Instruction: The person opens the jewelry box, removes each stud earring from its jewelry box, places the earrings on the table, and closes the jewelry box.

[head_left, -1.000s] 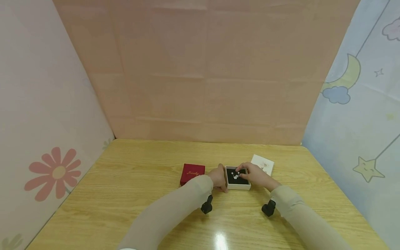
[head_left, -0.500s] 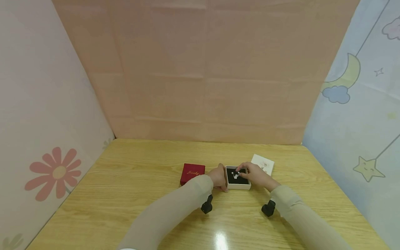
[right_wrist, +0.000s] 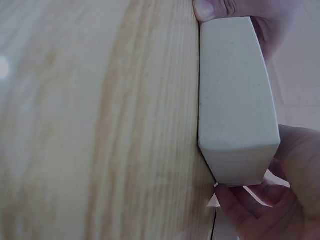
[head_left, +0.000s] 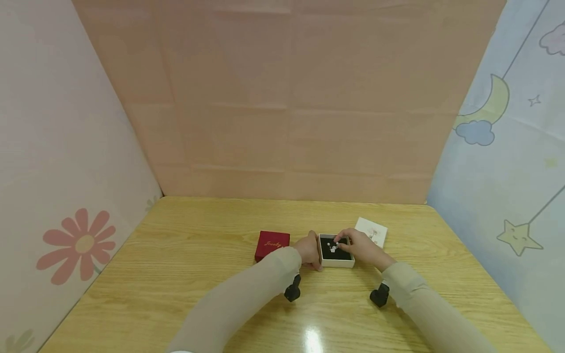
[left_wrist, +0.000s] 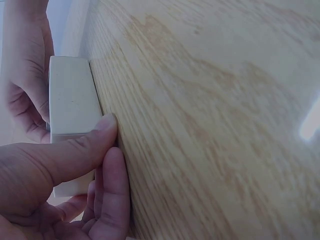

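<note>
A small white box (head_left: pixel 337 264) with a black lining (head_left: pixel 343 256) stands uncovered on the wooden table in the head view. A small white and silver jewelry piece with pearls (head_left: pixel 333 250) lies on the lining; its exact kind is too small to tell. My left hand (head_left: pixel 309 249) grips the box's left side, its thumb (left_wrist: pixel 95 142) on the near corner of the wall in the left wrist view. From the right, my right hand (head_left: pixel 363 247) reaches over the rim, thumb and forefinger pinching the jewelry's right end. Both wrist views show only the outside of the white box (right_wrist: pixel 237 90).
Left of my left hand sits a dark red box (head_left: pixel 271 242) with gold lettering, partly behind my sleeve. A white lid with a printed flower (head_left: pixel 372 230) lies behind my right hand. A peach cloth (head_left: pixel 287 108) hangs at the table's back edge.
Both hands stay almost where they were. The jewelry piece shifts very slightly under my right fingertips; the boxes and the lid keep their places.
</note>
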{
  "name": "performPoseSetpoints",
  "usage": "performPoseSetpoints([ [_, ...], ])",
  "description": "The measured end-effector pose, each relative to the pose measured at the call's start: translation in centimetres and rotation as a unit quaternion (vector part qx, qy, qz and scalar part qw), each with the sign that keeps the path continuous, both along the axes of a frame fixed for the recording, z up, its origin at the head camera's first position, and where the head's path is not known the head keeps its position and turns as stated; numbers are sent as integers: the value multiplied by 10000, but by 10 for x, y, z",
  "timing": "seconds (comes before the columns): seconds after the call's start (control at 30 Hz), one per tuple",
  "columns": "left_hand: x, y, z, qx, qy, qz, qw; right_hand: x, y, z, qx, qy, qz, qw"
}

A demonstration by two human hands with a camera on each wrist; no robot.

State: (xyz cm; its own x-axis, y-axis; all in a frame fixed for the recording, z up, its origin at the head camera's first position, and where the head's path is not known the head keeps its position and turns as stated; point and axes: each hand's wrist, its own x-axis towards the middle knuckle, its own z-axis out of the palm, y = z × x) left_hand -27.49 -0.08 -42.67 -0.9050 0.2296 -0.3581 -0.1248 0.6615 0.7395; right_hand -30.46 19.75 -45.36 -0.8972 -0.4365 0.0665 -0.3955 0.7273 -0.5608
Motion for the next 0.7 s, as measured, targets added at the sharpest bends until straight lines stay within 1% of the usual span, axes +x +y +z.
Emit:
performPoseSetpoints([
  [0.3,1,0,0,21,53,-46,10000,1,0,1,31,117,-27,9999],
  [0.47,0,0,-1,7,50,-44,10000,2,0,1,-20,100,-75,9999],
  [0.7,2,-1,2,70,81,-56,9999,2,1,1,-83,44,-87,9999],
])
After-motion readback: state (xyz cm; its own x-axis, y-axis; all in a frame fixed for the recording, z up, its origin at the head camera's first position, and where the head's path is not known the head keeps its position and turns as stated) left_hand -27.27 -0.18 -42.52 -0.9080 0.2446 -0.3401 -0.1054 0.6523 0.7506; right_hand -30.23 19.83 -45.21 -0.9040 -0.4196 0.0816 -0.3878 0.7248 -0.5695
